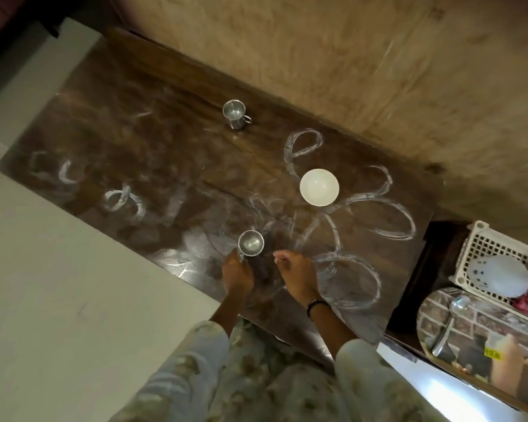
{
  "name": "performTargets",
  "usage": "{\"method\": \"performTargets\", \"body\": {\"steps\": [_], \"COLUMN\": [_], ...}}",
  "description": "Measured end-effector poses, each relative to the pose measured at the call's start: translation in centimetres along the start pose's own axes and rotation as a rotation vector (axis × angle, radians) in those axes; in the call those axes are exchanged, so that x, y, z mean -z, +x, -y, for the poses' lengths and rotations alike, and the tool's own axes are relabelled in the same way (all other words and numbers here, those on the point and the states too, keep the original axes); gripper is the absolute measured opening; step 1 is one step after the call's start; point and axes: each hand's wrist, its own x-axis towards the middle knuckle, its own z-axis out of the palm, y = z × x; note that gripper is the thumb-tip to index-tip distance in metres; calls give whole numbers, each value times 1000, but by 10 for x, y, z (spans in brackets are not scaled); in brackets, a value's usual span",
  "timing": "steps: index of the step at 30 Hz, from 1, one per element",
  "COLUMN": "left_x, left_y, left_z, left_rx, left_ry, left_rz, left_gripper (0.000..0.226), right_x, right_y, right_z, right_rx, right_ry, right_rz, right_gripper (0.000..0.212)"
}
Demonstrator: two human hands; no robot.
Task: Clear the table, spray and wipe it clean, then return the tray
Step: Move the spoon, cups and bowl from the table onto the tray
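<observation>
A dark wooden table point(165, 153) is covered with white chalky loops and smears. My left hand point(237, 274) grips the handle of a steel mug point(250, 242) standing near the table's front edge. Just to the right, my right hand point(296, 271) hovers over the table with fingers loosely curled and nothing in it. A white bowl point(319, 187) sits right of centre. A second steel mug point(234, 112) stands at the far side. A tray point(482, 348) with a brick-pattern print lies off the table at the lower right, with a steel spoon point(448, 321) on it.
A white plastic basket point(482, 239) holding a white round object and pink cloth stands right of the table, above the tray. A plywood wall runs along the table's far side. Pale floor lies to the left.
</observation>
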Motion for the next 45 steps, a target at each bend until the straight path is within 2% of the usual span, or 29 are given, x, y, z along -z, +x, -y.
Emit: {"method": "performTargets", "body": {"steps": [4, 7, 11, 14, 16, 25, 28, 32, 37, 43, 45], "left_x": [-2, 5, 13, 28, 41, 88, 94, 95, 93, 92, 91], "left_y": [25, 43, 49, 64, 79, 162, 178, 191, 194, 184, 177], "left_z": [3, 7, 9, 2, -6, -64, -72, -75, -72, -73, -75], "left_rx": [36, 10, 4, 104, 140, 209, 174, 185, 184, 197, 190], "left_ry": [141, 271, 75, -200, -290, -787, -818, -871, -893, -907, -902], "left_rz": [65, 131, 175, 188, 200, 19, -1, -40, -43, -45, -42], "left_gripper": [25, 24, 19, 14, 17, 21, 23, 22, 21, 23, 23], "right_x": [-6, -13, -15, -13, -9, 5, 7, 1, -11, -20, -23], "right_y": [29, 53, 79, 109, 138, 284, 321, 351, 358, 335, 315], "right_z": [13, 27, 43, 65, 84, 158, 171, 173, 170, 153, 141], "right_rx": [-23, -46, -55, -30, 14, 43, -8, -60, -97, -113, -132], "right_ry": [1, 17, 41, 67, 43, -24, -60, -63, -81, -60, 33], "right_rz": [-6, -11, -7, 6, 6, -96, -156, -155, -220, -122, -105], "right_gripper": [23, 22, 22, 23, 24, 34, 43, 46, 26, 30, 30]}}
